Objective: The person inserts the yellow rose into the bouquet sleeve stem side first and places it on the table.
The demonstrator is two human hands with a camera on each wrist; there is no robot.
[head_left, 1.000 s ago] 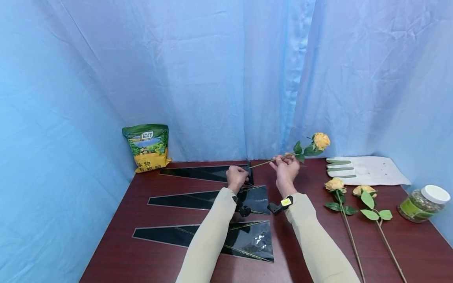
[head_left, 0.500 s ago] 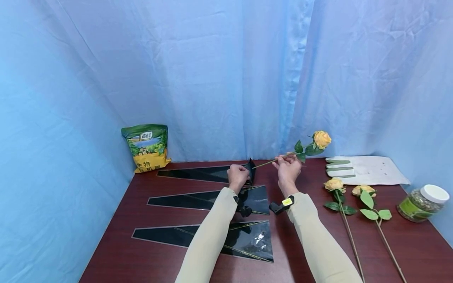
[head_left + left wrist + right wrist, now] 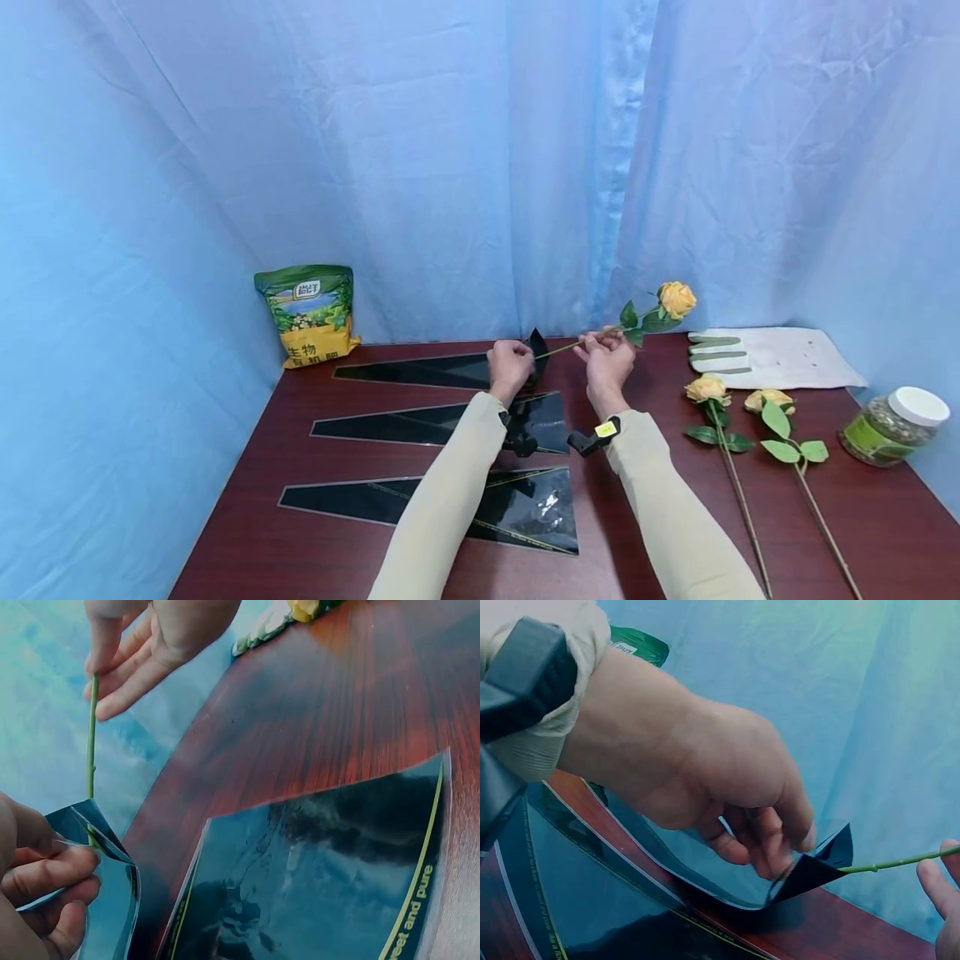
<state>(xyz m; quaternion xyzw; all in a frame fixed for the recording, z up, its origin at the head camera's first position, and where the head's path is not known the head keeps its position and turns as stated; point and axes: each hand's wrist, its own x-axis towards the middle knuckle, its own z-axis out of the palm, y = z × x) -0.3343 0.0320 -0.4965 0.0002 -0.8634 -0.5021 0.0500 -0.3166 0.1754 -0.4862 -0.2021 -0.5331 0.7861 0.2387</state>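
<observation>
My left hand [image 3: 510,367] pinches the wide mouth of the farthest black flower sleeve [image 3: 420,370], whose edge is lifted off the table. My right hand [image 3: 607,367] holds a yellow rose [image 3: 677,300] by its stem, below the leaves, with the bloom up to the right. In the left wrist view the stem [image 3: 91,750] runs down into the opened mouth of the sleeve [image 3: 112,900]. The right wrist view shows the stem [image 3: 892,863] entering the sleeve's folded edge beside the left fingers. The stem's lower end is hidden.
Two more black sleeves [image 3: 375,425] lie flat nearer me, one behind the other. Two yellow roses [image 3: 707,390] lie on the right, near a white glove [image 3: 795,358] and a lidded jar [image 3: 892,427]. A fertilizer bag [image 3: 309,317] stands back left; a blue curtain [image 3: 420,167] hangs behind.
The far sleeve's mouth has been raised and opened wider. My left hand has moved slightly right and up along it, and the stem end has gone into the mouth.
</observation>
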